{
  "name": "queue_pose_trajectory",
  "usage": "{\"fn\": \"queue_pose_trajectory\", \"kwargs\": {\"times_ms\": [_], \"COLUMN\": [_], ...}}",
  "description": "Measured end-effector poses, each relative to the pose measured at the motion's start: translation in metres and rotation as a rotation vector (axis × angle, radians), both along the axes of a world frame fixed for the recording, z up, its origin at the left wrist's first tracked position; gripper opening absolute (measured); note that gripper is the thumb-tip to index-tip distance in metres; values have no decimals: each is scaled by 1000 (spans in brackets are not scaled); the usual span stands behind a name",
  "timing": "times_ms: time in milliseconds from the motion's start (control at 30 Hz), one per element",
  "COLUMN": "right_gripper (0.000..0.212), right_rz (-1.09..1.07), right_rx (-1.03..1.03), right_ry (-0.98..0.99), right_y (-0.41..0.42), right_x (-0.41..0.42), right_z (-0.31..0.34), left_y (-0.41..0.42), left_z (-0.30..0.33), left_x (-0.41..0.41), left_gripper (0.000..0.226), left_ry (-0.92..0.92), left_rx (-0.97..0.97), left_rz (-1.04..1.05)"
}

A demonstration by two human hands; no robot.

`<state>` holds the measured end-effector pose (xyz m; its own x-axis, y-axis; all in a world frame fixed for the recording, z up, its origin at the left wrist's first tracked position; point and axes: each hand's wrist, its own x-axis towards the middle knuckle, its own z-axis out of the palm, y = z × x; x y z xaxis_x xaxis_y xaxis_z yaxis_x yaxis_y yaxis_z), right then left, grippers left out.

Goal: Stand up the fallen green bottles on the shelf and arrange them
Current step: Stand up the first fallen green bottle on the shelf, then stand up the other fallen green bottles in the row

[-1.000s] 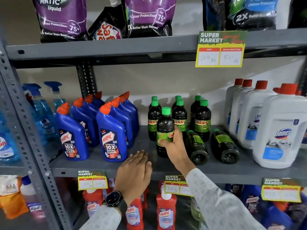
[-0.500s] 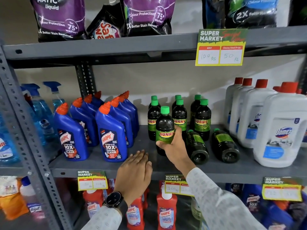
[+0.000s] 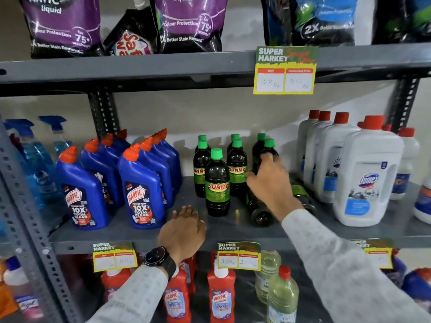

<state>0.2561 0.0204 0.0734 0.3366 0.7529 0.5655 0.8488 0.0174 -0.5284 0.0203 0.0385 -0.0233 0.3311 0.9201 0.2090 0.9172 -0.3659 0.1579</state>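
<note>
Several dark Sunny bottles with green caps stand upright mid-shelf; the front one [image 3: 217, 185] stands alone, label facing me. Two green bottles lie fallen to its right, bases toward me: one [image 3: 259, 212] just under my right wrist, the other [image 3: 300, 192] mostly hidden behind that hand. My right hand [image 3: 271, 183] hovers over the fallen pair with fingers spread, its fingertips at the shoulder of the right-hand upright bottle [image 3: 269, 148], holding nothing. My left hand [image 3: 184, 226] lies flat, palm down, on the front of the grey shelf [image 3: 233, 228].
Blue Harpic bottles [image 3: 140, 187] crowd the shelf's left side, and large white Domex jugs [image 3: 368, 173] stand close on the right. Price tags [image 3: 239, 256] hang on the shelf lip. Red bottles [image 3: 220, 294] fill the shelf below. A metal post [image 3: 25, 206] rises at left.
My right hand has let go of the front green bottle, which now stands by itself, and has swung right over the fallen bottles. The left hand has stayed put.
</note>
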Motion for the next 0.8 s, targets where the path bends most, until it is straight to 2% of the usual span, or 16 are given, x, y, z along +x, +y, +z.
{"fn": "queue_pose_trajectory", "kwargs": {"times_ms": [100,167,267,400,533,667,800], "right_gripper": [53,53,57,51,49,49,56], "right_rz": [-22,19,51,83,149,196,200], "right_rx": [-487,-681,-803,-866,-799,-557,-296], "right_ry": [61,195,392,421,444,467,500], "right_y": [18,27,33,30,18,3,0], "right_x": [24,30,32,29,31,34,29], "right_z": [2,-4,-11,-4,24,46,35], "left_y": [-2,-2,-3,-5,-5,-5,-6], "left_z": [-7,-9,-8,-7,-8,-9,-8], "left_x": [-1,-2,-2,-2,-2,-2,-1], "left_gripper": [59,60,60,59,60,61,60], "left_ry": [35,38,26,61,24,26,40], "left_rx": [83,97,101,120,115,123,123], "left_rz": [6,0,1,4,5,11,11]}}
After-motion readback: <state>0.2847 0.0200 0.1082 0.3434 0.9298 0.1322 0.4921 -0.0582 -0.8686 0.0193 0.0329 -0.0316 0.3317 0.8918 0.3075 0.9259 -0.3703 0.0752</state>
